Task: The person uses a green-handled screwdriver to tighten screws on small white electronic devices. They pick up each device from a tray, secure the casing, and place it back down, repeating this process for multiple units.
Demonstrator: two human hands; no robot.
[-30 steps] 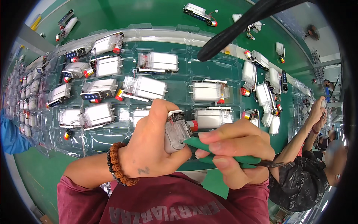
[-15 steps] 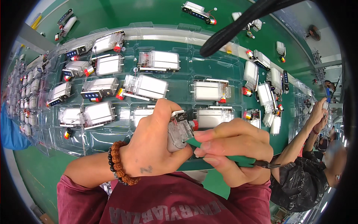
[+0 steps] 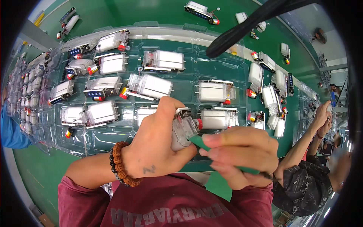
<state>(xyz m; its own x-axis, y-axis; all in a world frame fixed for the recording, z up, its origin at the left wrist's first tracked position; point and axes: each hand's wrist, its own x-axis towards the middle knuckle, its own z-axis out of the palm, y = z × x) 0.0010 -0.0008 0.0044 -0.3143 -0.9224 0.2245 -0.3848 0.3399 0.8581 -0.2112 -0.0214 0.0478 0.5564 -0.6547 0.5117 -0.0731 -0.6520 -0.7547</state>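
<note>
My left hand [image 3: 151, 151] is closed around a small device with a clear plastic housing [image 3: 185, 130], a white body and a dark circuit board at its top. A red cylindrical part [image 3: 198, 123] sticks out on its right side. In my right hand [image 3: 244, 151] are green-handled pliers [image 3: 196, 141], held reversed. One handle end touches or nearly touches the clear housing; I cannot tell which. The dark jaws lie toward the right and are mostly hidden by my fingers. Just beyond the hands lies a similar white device [image 3: 213, 119] in the clear tray [image 3: 124, 138].
Several more white devices [image 3: 160, 60] with red and yellow cylinders sit in the tray on the green table [image 3: 147, 11]. Loose ones [image 3: 270, 96] cluster at the right. A black cable [image 3: 242, 30] hangs at upper right. A co-worker [image 3: 306, 185] works at the right.
My right hand has turned slightly, and the pliers' jaws have become hidden behind the fingers. The handle end points more steeply at the housing. My left hand has barely moved.
</note>
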